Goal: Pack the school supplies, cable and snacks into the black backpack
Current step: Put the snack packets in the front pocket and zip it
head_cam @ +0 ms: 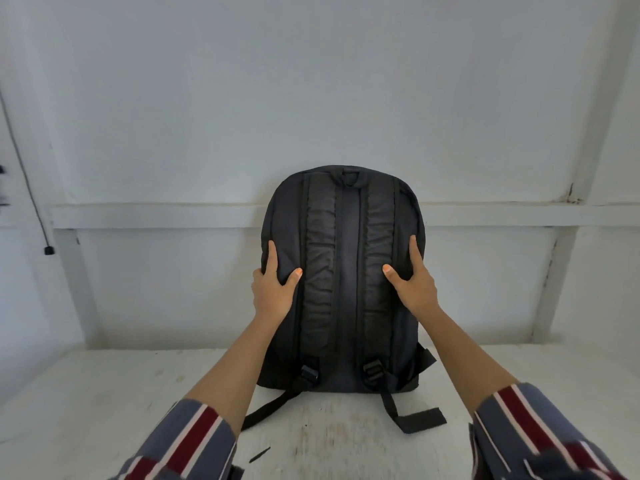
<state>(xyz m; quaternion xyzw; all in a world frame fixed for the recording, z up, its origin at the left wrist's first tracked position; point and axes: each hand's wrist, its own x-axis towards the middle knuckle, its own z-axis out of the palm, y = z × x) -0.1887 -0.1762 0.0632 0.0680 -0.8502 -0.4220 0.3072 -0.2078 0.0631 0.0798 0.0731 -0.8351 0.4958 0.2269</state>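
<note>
Dark cord [29, 188] hangs down the white wall [346, 81], well off to the left of the fingers. Nearer, a striped left sleeve [183, 441] sits pushed up the forearm, and the left hand [273, 289] grips the left edge of the black backpack [346, 271]. Its forefinger [272, 258] lies straight up along the side seam, and its thumb [294, 277] is spread wide and pressed on the back panel just beside the left shoulder strap [318, 254]. The other fingers go round the side, out of sight. Between the two hands the bag stands upright on the white table [104, 393]. Its long axis is vertical, the carry loop [348, 176] is at the top well above the fingertips, and the base is on the tabletop below the wrists. Its back panel and both padded straps face the person, and the front faces the wall. Under the hands two loose webbing tails [273, 408] trail from the buckles [309, 372] onto the table. The right shoulder strap [379, 237] has the right thumb [391, 277] planted on it. The right hand [415, 289] holds the bag's right edge the same way, with its forefinger [414, 251] pointing straight up the side, thumb splayed and the remaining fingers hidden behind the bag. Farthest right is the striped right sleeve [540, 431].
</note>
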